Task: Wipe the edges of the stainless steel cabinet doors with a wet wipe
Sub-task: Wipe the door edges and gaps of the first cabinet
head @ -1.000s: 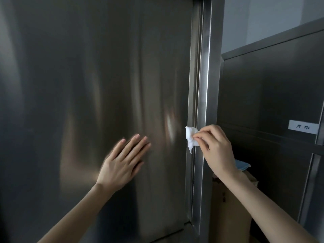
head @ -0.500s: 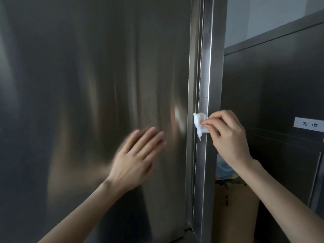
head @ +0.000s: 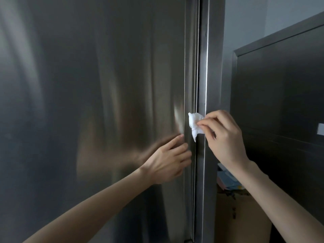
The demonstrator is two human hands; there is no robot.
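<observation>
- Pinching the wet wipe [head: 195, 124] in the head view, I am holding it crumpled between the thumb and first fingers of my right hand [head: 226, 137], the other fingers curling loosely behind them.
- I am pressing the white wad against the narrow gap where the door edge [head: 190, 67] is meeting the upright frame post [head: 208, 67], roughly halfway down the visible height of the seam; a loose tail of the wipe is hanging below my fingertips.
- My left hand [head: 168, 158] is sitting just below and to the left of the wipe, on the big brushed cabinet door [head: 87, 102]. The thumb is lying straight along the door face, and the fingers are bending over the door edge, their tips going out of sight in the gap, so I am gripping that edge.
- The two hands are staying close but apart, the seam running between them, and both forearms are reaching up from the bottom of the frame.
- The steel in front of me is throwing back a smeared, blurred reflection of my left arm.
- To the right, a second, darker cabinet [head: 280, 102] is standing behind my right arm, with a white label [head: 320, 128] cut off at the frame's border.
- Lower down, between the post and my right forearm, a brown cardboard box [head: 245, 216] is showing, with some blue items [head: 228, 181] lying on top of it; I cannot tell what they are.
</observation>
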